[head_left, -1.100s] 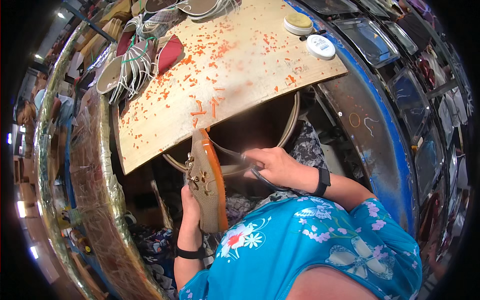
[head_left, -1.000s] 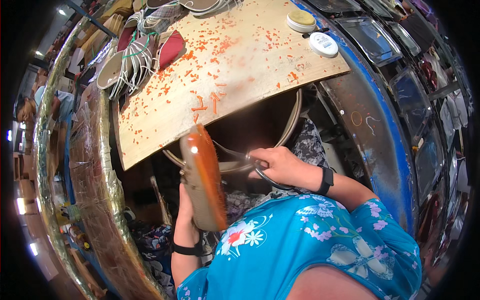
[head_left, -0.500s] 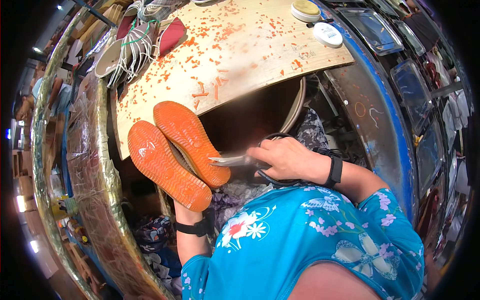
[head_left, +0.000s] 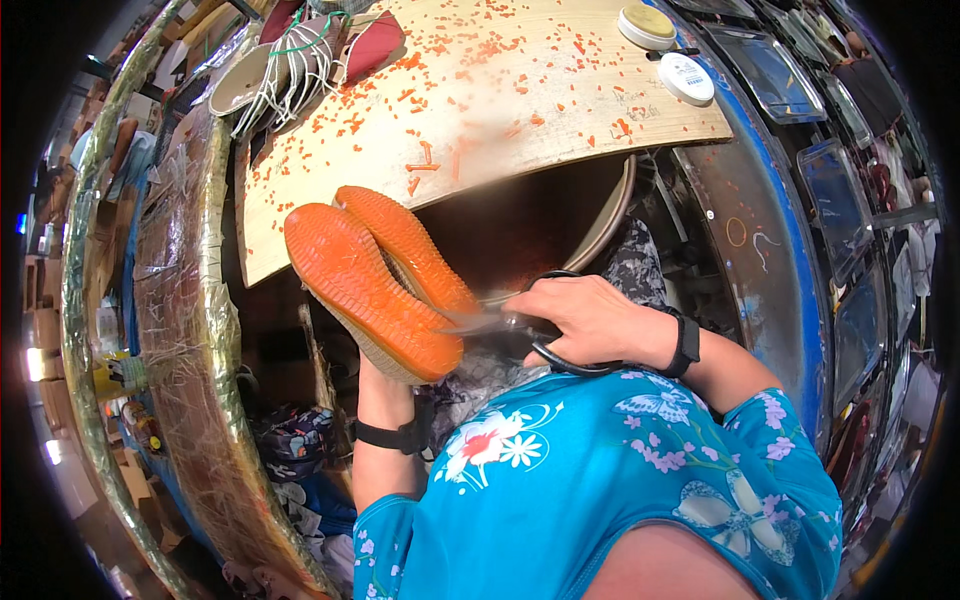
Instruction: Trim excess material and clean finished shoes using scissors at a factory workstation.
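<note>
A pair of shoes is held soles up in front of me, the orange ridged sole of the nearer shoe [head_left: 375,285] overlapping the farther shoe [head_left: 415,245]. My left hand [head_left: 384,388] is behind and beneath them, its fingers hidden; only the wrist end shows, and the shoes rest up on it. My right hand [head_left: 590,320] grips black-handled scissors [head_left: 487,322]. Their blurred blades point left and reach the heel end of the nearer sole. Whether the blades touch the rubber I cannot tell.
Orange scraps are strewn over the pale wooden board [head_left: 480,90] ahead. At its far left sit fabric shoes [head_left: 290,65] with white laces. A round tin [head_left: 646,27] and its white lid [head_left: 686,78] lie far right. A taped rail [head_left: 222,330] runs along my left.
The shoes have tilted, so the nearer sole turns more toward me and covers more of the other. The scissor blades have moved from the farther shoe to the nearer shoe's heel.
</note>
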A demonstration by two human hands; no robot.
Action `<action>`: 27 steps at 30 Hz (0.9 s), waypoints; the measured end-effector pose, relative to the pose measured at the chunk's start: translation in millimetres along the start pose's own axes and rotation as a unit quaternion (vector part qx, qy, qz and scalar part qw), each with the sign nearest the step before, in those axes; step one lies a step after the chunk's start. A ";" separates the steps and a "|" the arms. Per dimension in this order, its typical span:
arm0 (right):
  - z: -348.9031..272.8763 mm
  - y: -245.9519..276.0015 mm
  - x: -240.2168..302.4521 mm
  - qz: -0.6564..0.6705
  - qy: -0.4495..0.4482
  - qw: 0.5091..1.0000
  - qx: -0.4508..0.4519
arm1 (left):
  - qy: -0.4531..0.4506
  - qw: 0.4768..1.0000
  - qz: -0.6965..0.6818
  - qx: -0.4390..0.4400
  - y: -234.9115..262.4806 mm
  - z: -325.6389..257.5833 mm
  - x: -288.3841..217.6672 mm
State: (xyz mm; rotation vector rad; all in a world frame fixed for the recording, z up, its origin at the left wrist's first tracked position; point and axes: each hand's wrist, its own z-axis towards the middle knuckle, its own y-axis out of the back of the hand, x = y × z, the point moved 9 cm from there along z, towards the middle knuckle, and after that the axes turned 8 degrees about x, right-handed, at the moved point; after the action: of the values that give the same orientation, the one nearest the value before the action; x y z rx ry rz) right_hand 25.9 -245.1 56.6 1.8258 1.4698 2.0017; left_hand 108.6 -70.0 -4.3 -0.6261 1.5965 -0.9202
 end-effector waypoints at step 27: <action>2.2 4.8 -18.7 0.123 0.014 0.967 -0.222 | -0.030 0.511 0.859 -0.022 -18.7 34.2 -6.2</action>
State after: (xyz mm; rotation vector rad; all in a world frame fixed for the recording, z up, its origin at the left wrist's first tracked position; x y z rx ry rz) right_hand 35.8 -257.7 45.6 1.8502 0.7341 2.2376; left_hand 141.7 -83.3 12.5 0.9637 1.2948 0.6999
